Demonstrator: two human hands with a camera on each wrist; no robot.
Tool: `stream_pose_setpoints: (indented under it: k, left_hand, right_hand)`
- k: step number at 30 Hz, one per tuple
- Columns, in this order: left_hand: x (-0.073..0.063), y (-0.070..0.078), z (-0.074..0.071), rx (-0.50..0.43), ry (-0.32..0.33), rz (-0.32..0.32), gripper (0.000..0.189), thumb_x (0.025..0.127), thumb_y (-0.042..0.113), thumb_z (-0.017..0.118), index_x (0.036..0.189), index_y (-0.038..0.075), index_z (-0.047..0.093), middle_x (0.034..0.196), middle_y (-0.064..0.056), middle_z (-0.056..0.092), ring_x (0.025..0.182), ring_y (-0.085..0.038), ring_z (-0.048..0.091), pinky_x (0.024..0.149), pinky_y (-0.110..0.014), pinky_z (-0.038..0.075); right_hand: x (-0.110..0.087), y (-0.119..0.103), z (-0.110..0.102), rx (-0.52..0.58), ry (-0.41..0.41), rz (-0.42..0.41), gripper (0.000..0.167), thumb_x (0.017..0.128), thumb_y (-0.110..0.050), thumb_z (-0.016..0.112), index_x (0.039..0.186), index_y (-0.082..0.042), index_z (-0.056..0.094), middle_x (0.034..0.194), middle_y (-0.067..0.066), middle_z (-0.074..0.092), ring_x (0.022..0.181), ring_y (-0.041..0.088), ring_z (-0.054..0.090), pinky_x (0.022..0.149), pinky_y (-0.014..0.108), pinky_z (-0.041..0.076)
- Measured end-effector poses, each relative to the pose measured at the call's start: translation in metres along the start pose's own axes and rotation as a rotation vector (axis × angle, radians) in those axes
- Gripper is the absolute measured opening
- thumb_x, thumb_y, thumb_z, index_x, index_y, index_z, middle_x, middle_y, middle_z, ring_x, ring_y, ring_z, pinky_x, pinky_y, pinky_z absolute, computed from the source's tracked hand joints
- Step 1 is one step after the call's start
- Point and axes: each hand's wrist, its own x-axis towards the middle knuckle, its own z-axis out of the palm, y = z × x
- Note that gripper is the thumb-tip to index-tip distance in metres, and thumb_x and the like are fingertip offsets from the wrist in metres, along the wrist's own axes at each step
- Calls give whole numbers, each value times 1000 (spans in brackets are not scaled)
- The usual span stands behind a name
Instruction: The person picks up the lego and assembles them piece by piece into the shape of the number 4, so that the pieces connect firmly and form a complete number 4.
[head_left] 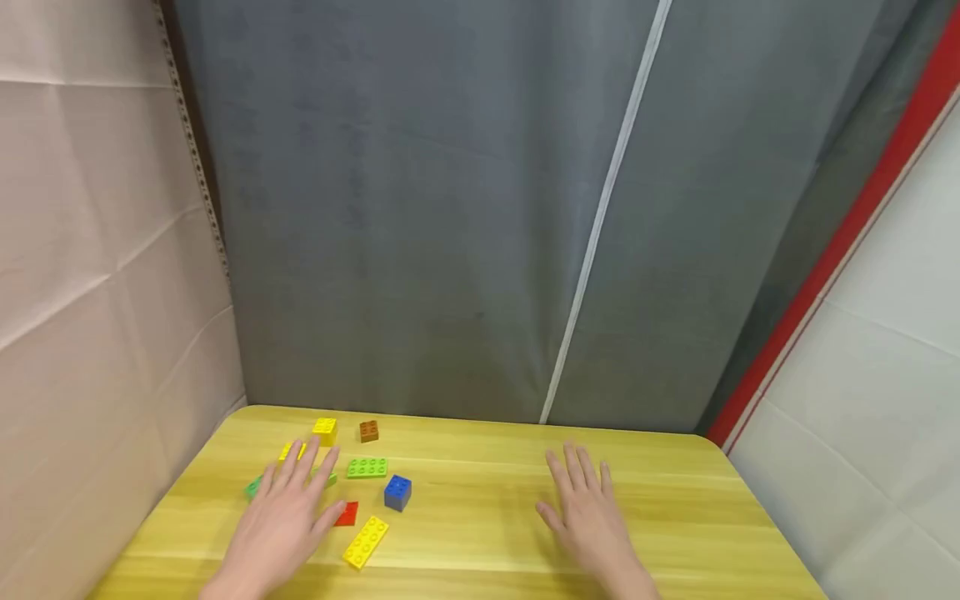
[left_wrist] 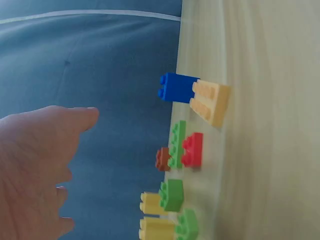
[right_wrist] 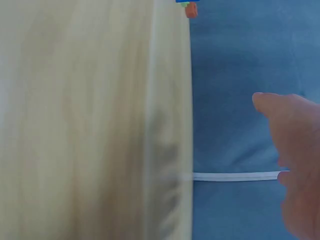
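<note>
My left hand (head_left: 283, 517) hovers with spread fingers over a group of toy building bricks on the left of the table, hiding part of them. Around it lie a red brick (head_left: 347, 513) by the thumb, a long yellow brick (head_left: 365, 542), a blue brick (head_left: 397, 492), a flat light green brick (head_left: 367, 468), a brown brick (head_left: 369, 431) and a tall yellow brick (head_left: 325, 430). Another yellow brick (left_wrist: 156, 229) and green bricks (left_wrist: 171, 195) show in the left wrist view. My right hand (head_left: 588, 518), fingers extended, is held above the bare wood at right, holding nothing.
The wooden table (head_left: 480, 550) has rounded far corners. Behind it hangs a grey curtain (head_left: 420, 250) with a white strip (head_left: 600, 212). A pale cloth wall (head_left: 105, 292) stands at left, and a white one (head_left: 885, 375) with a red border rises at right.
</note>
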Motion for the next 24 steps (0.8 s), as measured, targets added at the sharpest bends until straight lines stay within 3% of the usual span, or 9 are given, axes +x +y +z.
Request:
stream_pose_setpoints:
  k: [3, 10, 17, 24]
  left_hand:
    - [-7, -6, 2, -33, -18, -26, 74, 96, 40, 71, 154, 4, 44, 161, -28, 29, 146, -51, 26, 111, -73, 24]
    - [-17, -21, 6, -155, -79, -110, 76, 97, 37, 70, 156, 1, 39, 160, -32, 26, 146, -53, 22, 110, -73, 23]
    - [-23, -29, 11, -235, -75, -145, 80, 94, 30, 75, 157, 1, 35, 160, -31, 26, 144, -54, 27, 105, -75, 30]
    - [-26, -38, 19, -345, -51, -213, 80, 94, 24, 76, 156, -3, 33, 158, -32, 30, 139, -55, 34, 101, -74, 36]
  right_hand:
    - [0, -4, 11, 52, -6, -11, 70, 94, -36, 74, 151, -3, 48, 158, 27, 36, 144, 46, 35, 112, 70, 27]
    - [0, -16, 34, 221, -21, -32, 69, 93, -30, 77, 148, 0, 49, 155, 27, 40, 140, 45, 41, 112, 63, 34]
    - [2, -38, 46, 431, -121, 40, 67, 97, -32, 73, 152, -5, 45, 159, 20, 38, 142, 43, 39, 112, 60, 36]
    - [13, -68, 58, 601, -191, 62, 68, 98, -35, 71, 153, -6, 43, 157, 18, 42, 142, 40, 40, 112, 60, 34]
